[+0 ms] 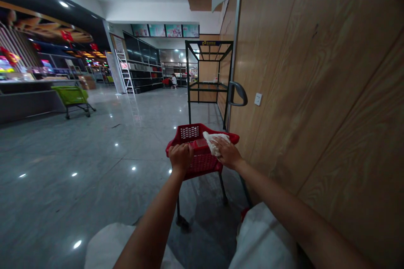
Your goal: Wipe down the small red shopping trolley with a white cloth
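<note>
A red plastic shopping cart (202,164) on dark legs with wheels stands right in front of me. My left hand (181,157) is closed around the left part of its handle. On the right part of the handle, my right hand (227,151) presses a crumpled white cloth (214,141) against the red plastic. The cloth sticks out past the fingers on the left. The cart's perforated back wall shows beyond the handle, while most of its inside is hidden.
A wood-panelled wall (299,92) with a socket (258,99) runs close on my right. Ahead stands a black metal rack (208,86). A green shopping cart (72,96) is at the left, near a counter. Farther back are a ladder (126,75), dark shelves and a crouching person (174,80).
</note>
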### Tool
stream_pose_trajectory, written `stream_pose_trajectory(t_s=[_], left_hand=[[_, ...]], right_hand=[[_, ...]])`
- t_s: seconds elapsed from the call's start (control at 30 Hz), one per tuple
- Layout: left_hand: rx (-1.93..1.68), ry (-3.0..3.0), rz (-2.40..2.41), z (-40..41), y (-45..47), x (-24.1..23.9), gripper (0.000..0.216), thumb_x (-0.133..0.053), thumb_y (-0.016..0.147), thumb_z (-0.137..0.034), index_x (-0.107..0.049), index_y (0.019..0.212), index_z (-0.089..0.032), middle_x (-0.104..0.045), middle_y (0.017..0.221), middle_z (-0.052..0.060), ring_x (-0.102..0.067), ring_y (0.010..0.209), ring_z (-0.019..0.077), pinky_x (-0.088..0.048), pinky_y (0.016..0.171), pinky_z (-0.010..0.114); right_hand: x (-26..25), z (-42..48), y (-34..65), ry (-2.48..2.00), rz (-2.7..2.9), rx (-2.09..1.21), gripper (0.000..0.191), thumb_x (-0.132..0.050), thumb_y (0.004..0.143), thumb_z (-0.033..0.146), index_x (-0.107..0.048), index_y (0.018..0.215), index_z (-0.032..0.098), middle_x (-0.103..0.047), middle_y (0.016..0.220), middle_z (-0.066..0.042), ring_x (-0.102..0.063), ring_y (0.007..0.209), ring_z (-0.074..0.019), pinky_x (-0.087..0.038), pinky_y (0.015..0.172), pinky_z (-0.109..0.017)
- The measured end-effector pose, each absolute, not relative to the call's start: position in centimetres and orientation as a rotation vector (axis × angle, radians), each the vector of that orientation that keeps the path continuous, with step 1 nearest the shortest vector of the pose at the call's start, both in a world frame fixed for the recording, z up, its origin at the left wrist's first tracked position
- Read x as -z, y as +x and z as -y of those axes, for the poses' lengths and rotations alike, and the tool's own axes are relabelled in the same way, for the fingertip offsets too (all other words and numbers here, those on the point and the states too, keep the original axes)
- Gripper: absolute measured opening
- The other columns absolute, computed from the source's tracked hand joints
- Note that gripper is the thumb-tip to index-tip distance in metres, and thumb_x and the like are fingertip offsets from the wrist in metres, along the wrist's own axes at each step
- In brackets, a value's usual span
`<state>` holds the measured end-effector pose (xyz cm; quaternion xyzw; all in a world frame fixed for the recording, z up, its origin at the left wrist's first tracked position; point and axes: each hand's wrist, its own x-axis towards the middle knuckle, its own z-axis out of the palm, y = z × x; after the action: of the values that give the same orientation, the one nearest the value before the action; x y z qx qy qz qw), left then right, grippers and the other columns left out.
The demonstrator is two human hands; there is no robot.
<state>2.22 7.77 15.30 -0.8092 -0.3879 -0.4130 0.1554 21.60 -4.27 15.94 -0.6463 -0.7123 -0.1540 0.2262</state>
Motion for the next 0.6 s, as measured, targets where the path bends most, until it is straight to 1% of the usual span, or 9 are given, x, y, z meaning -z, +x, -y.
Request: stream_pose_trajectory(t_s=[0.13,0.23,0.4,0.6], left_hand=[[1.208,-2.335,1.149,-7.3,2.7,-15.2,0.038,-0.037,0.090,-0.031,-0.065,0.066,-0.020,-0.069,0.069,0.008,-0.057,0.068,0.0212,-0.029,0.072,0.038],[1.205,-2.363,1.138,-7.4,2.6,-15.1,0.036,-0.039,0.089,-0.030,-0.066,0.067,-0.020,-0.070,0.071,0.008,-0.057,0.068,0.0215,-0.028,0.071,0.037],[1.171,-2.331,1.098,-7.7,2.0,-15.2,0.037,-0.039,0.089,-0.030,-0.064,0.064,-0.020,-0.070,0.071,0.007,-0.057,0.067,0.0196,-0.029,0.071,0.036],[1.169,-2.329,1.127,-7.3,2.5,-15.3,0.037,-0.040,0.089,-0.030,-0.064,0.063,-0.020,-0.069,0.070,0.006,-0.057,0.068,0.0202,-0.029,0.071,0.037]], right_hand=[[-16.0,3.0,18.2,-1.794,1.973,0.424,0.069,-0.055,0.075,0.021,-0.042,0.142,0.020,-0.038,0.148,-0.010,-0.027,0.137,-0.0319,-0.016,0.113,-0.053],[-16.2,1.8,15.9,-1.700,2.045,0.438,0.070,-0.054,0.075,0.020,-0.039,0.143,0.021,-0.038,0.149,-0.009,-0.027,0.137,-0.0310,-0.013,0.114,-0.053],[-16.1,2.2,17.7,-1.623,2.143,0.414,0.071,-0.050,0.074,0.013,-0.038,0.144,0.020,-0.038,0.148,-0.009,-0.028,0.138,-0.0242,-0.018,0.115,-0.046],[-15.6,4.6,21.7,-1.713,1.981,0.445,0.072,-0.049,0.072,0.013,-0.039,0.143,0.018,-0.039,0.147,-0.010,-0.030,0.136,-0.0254,-0.023,0.112,-0.047]])
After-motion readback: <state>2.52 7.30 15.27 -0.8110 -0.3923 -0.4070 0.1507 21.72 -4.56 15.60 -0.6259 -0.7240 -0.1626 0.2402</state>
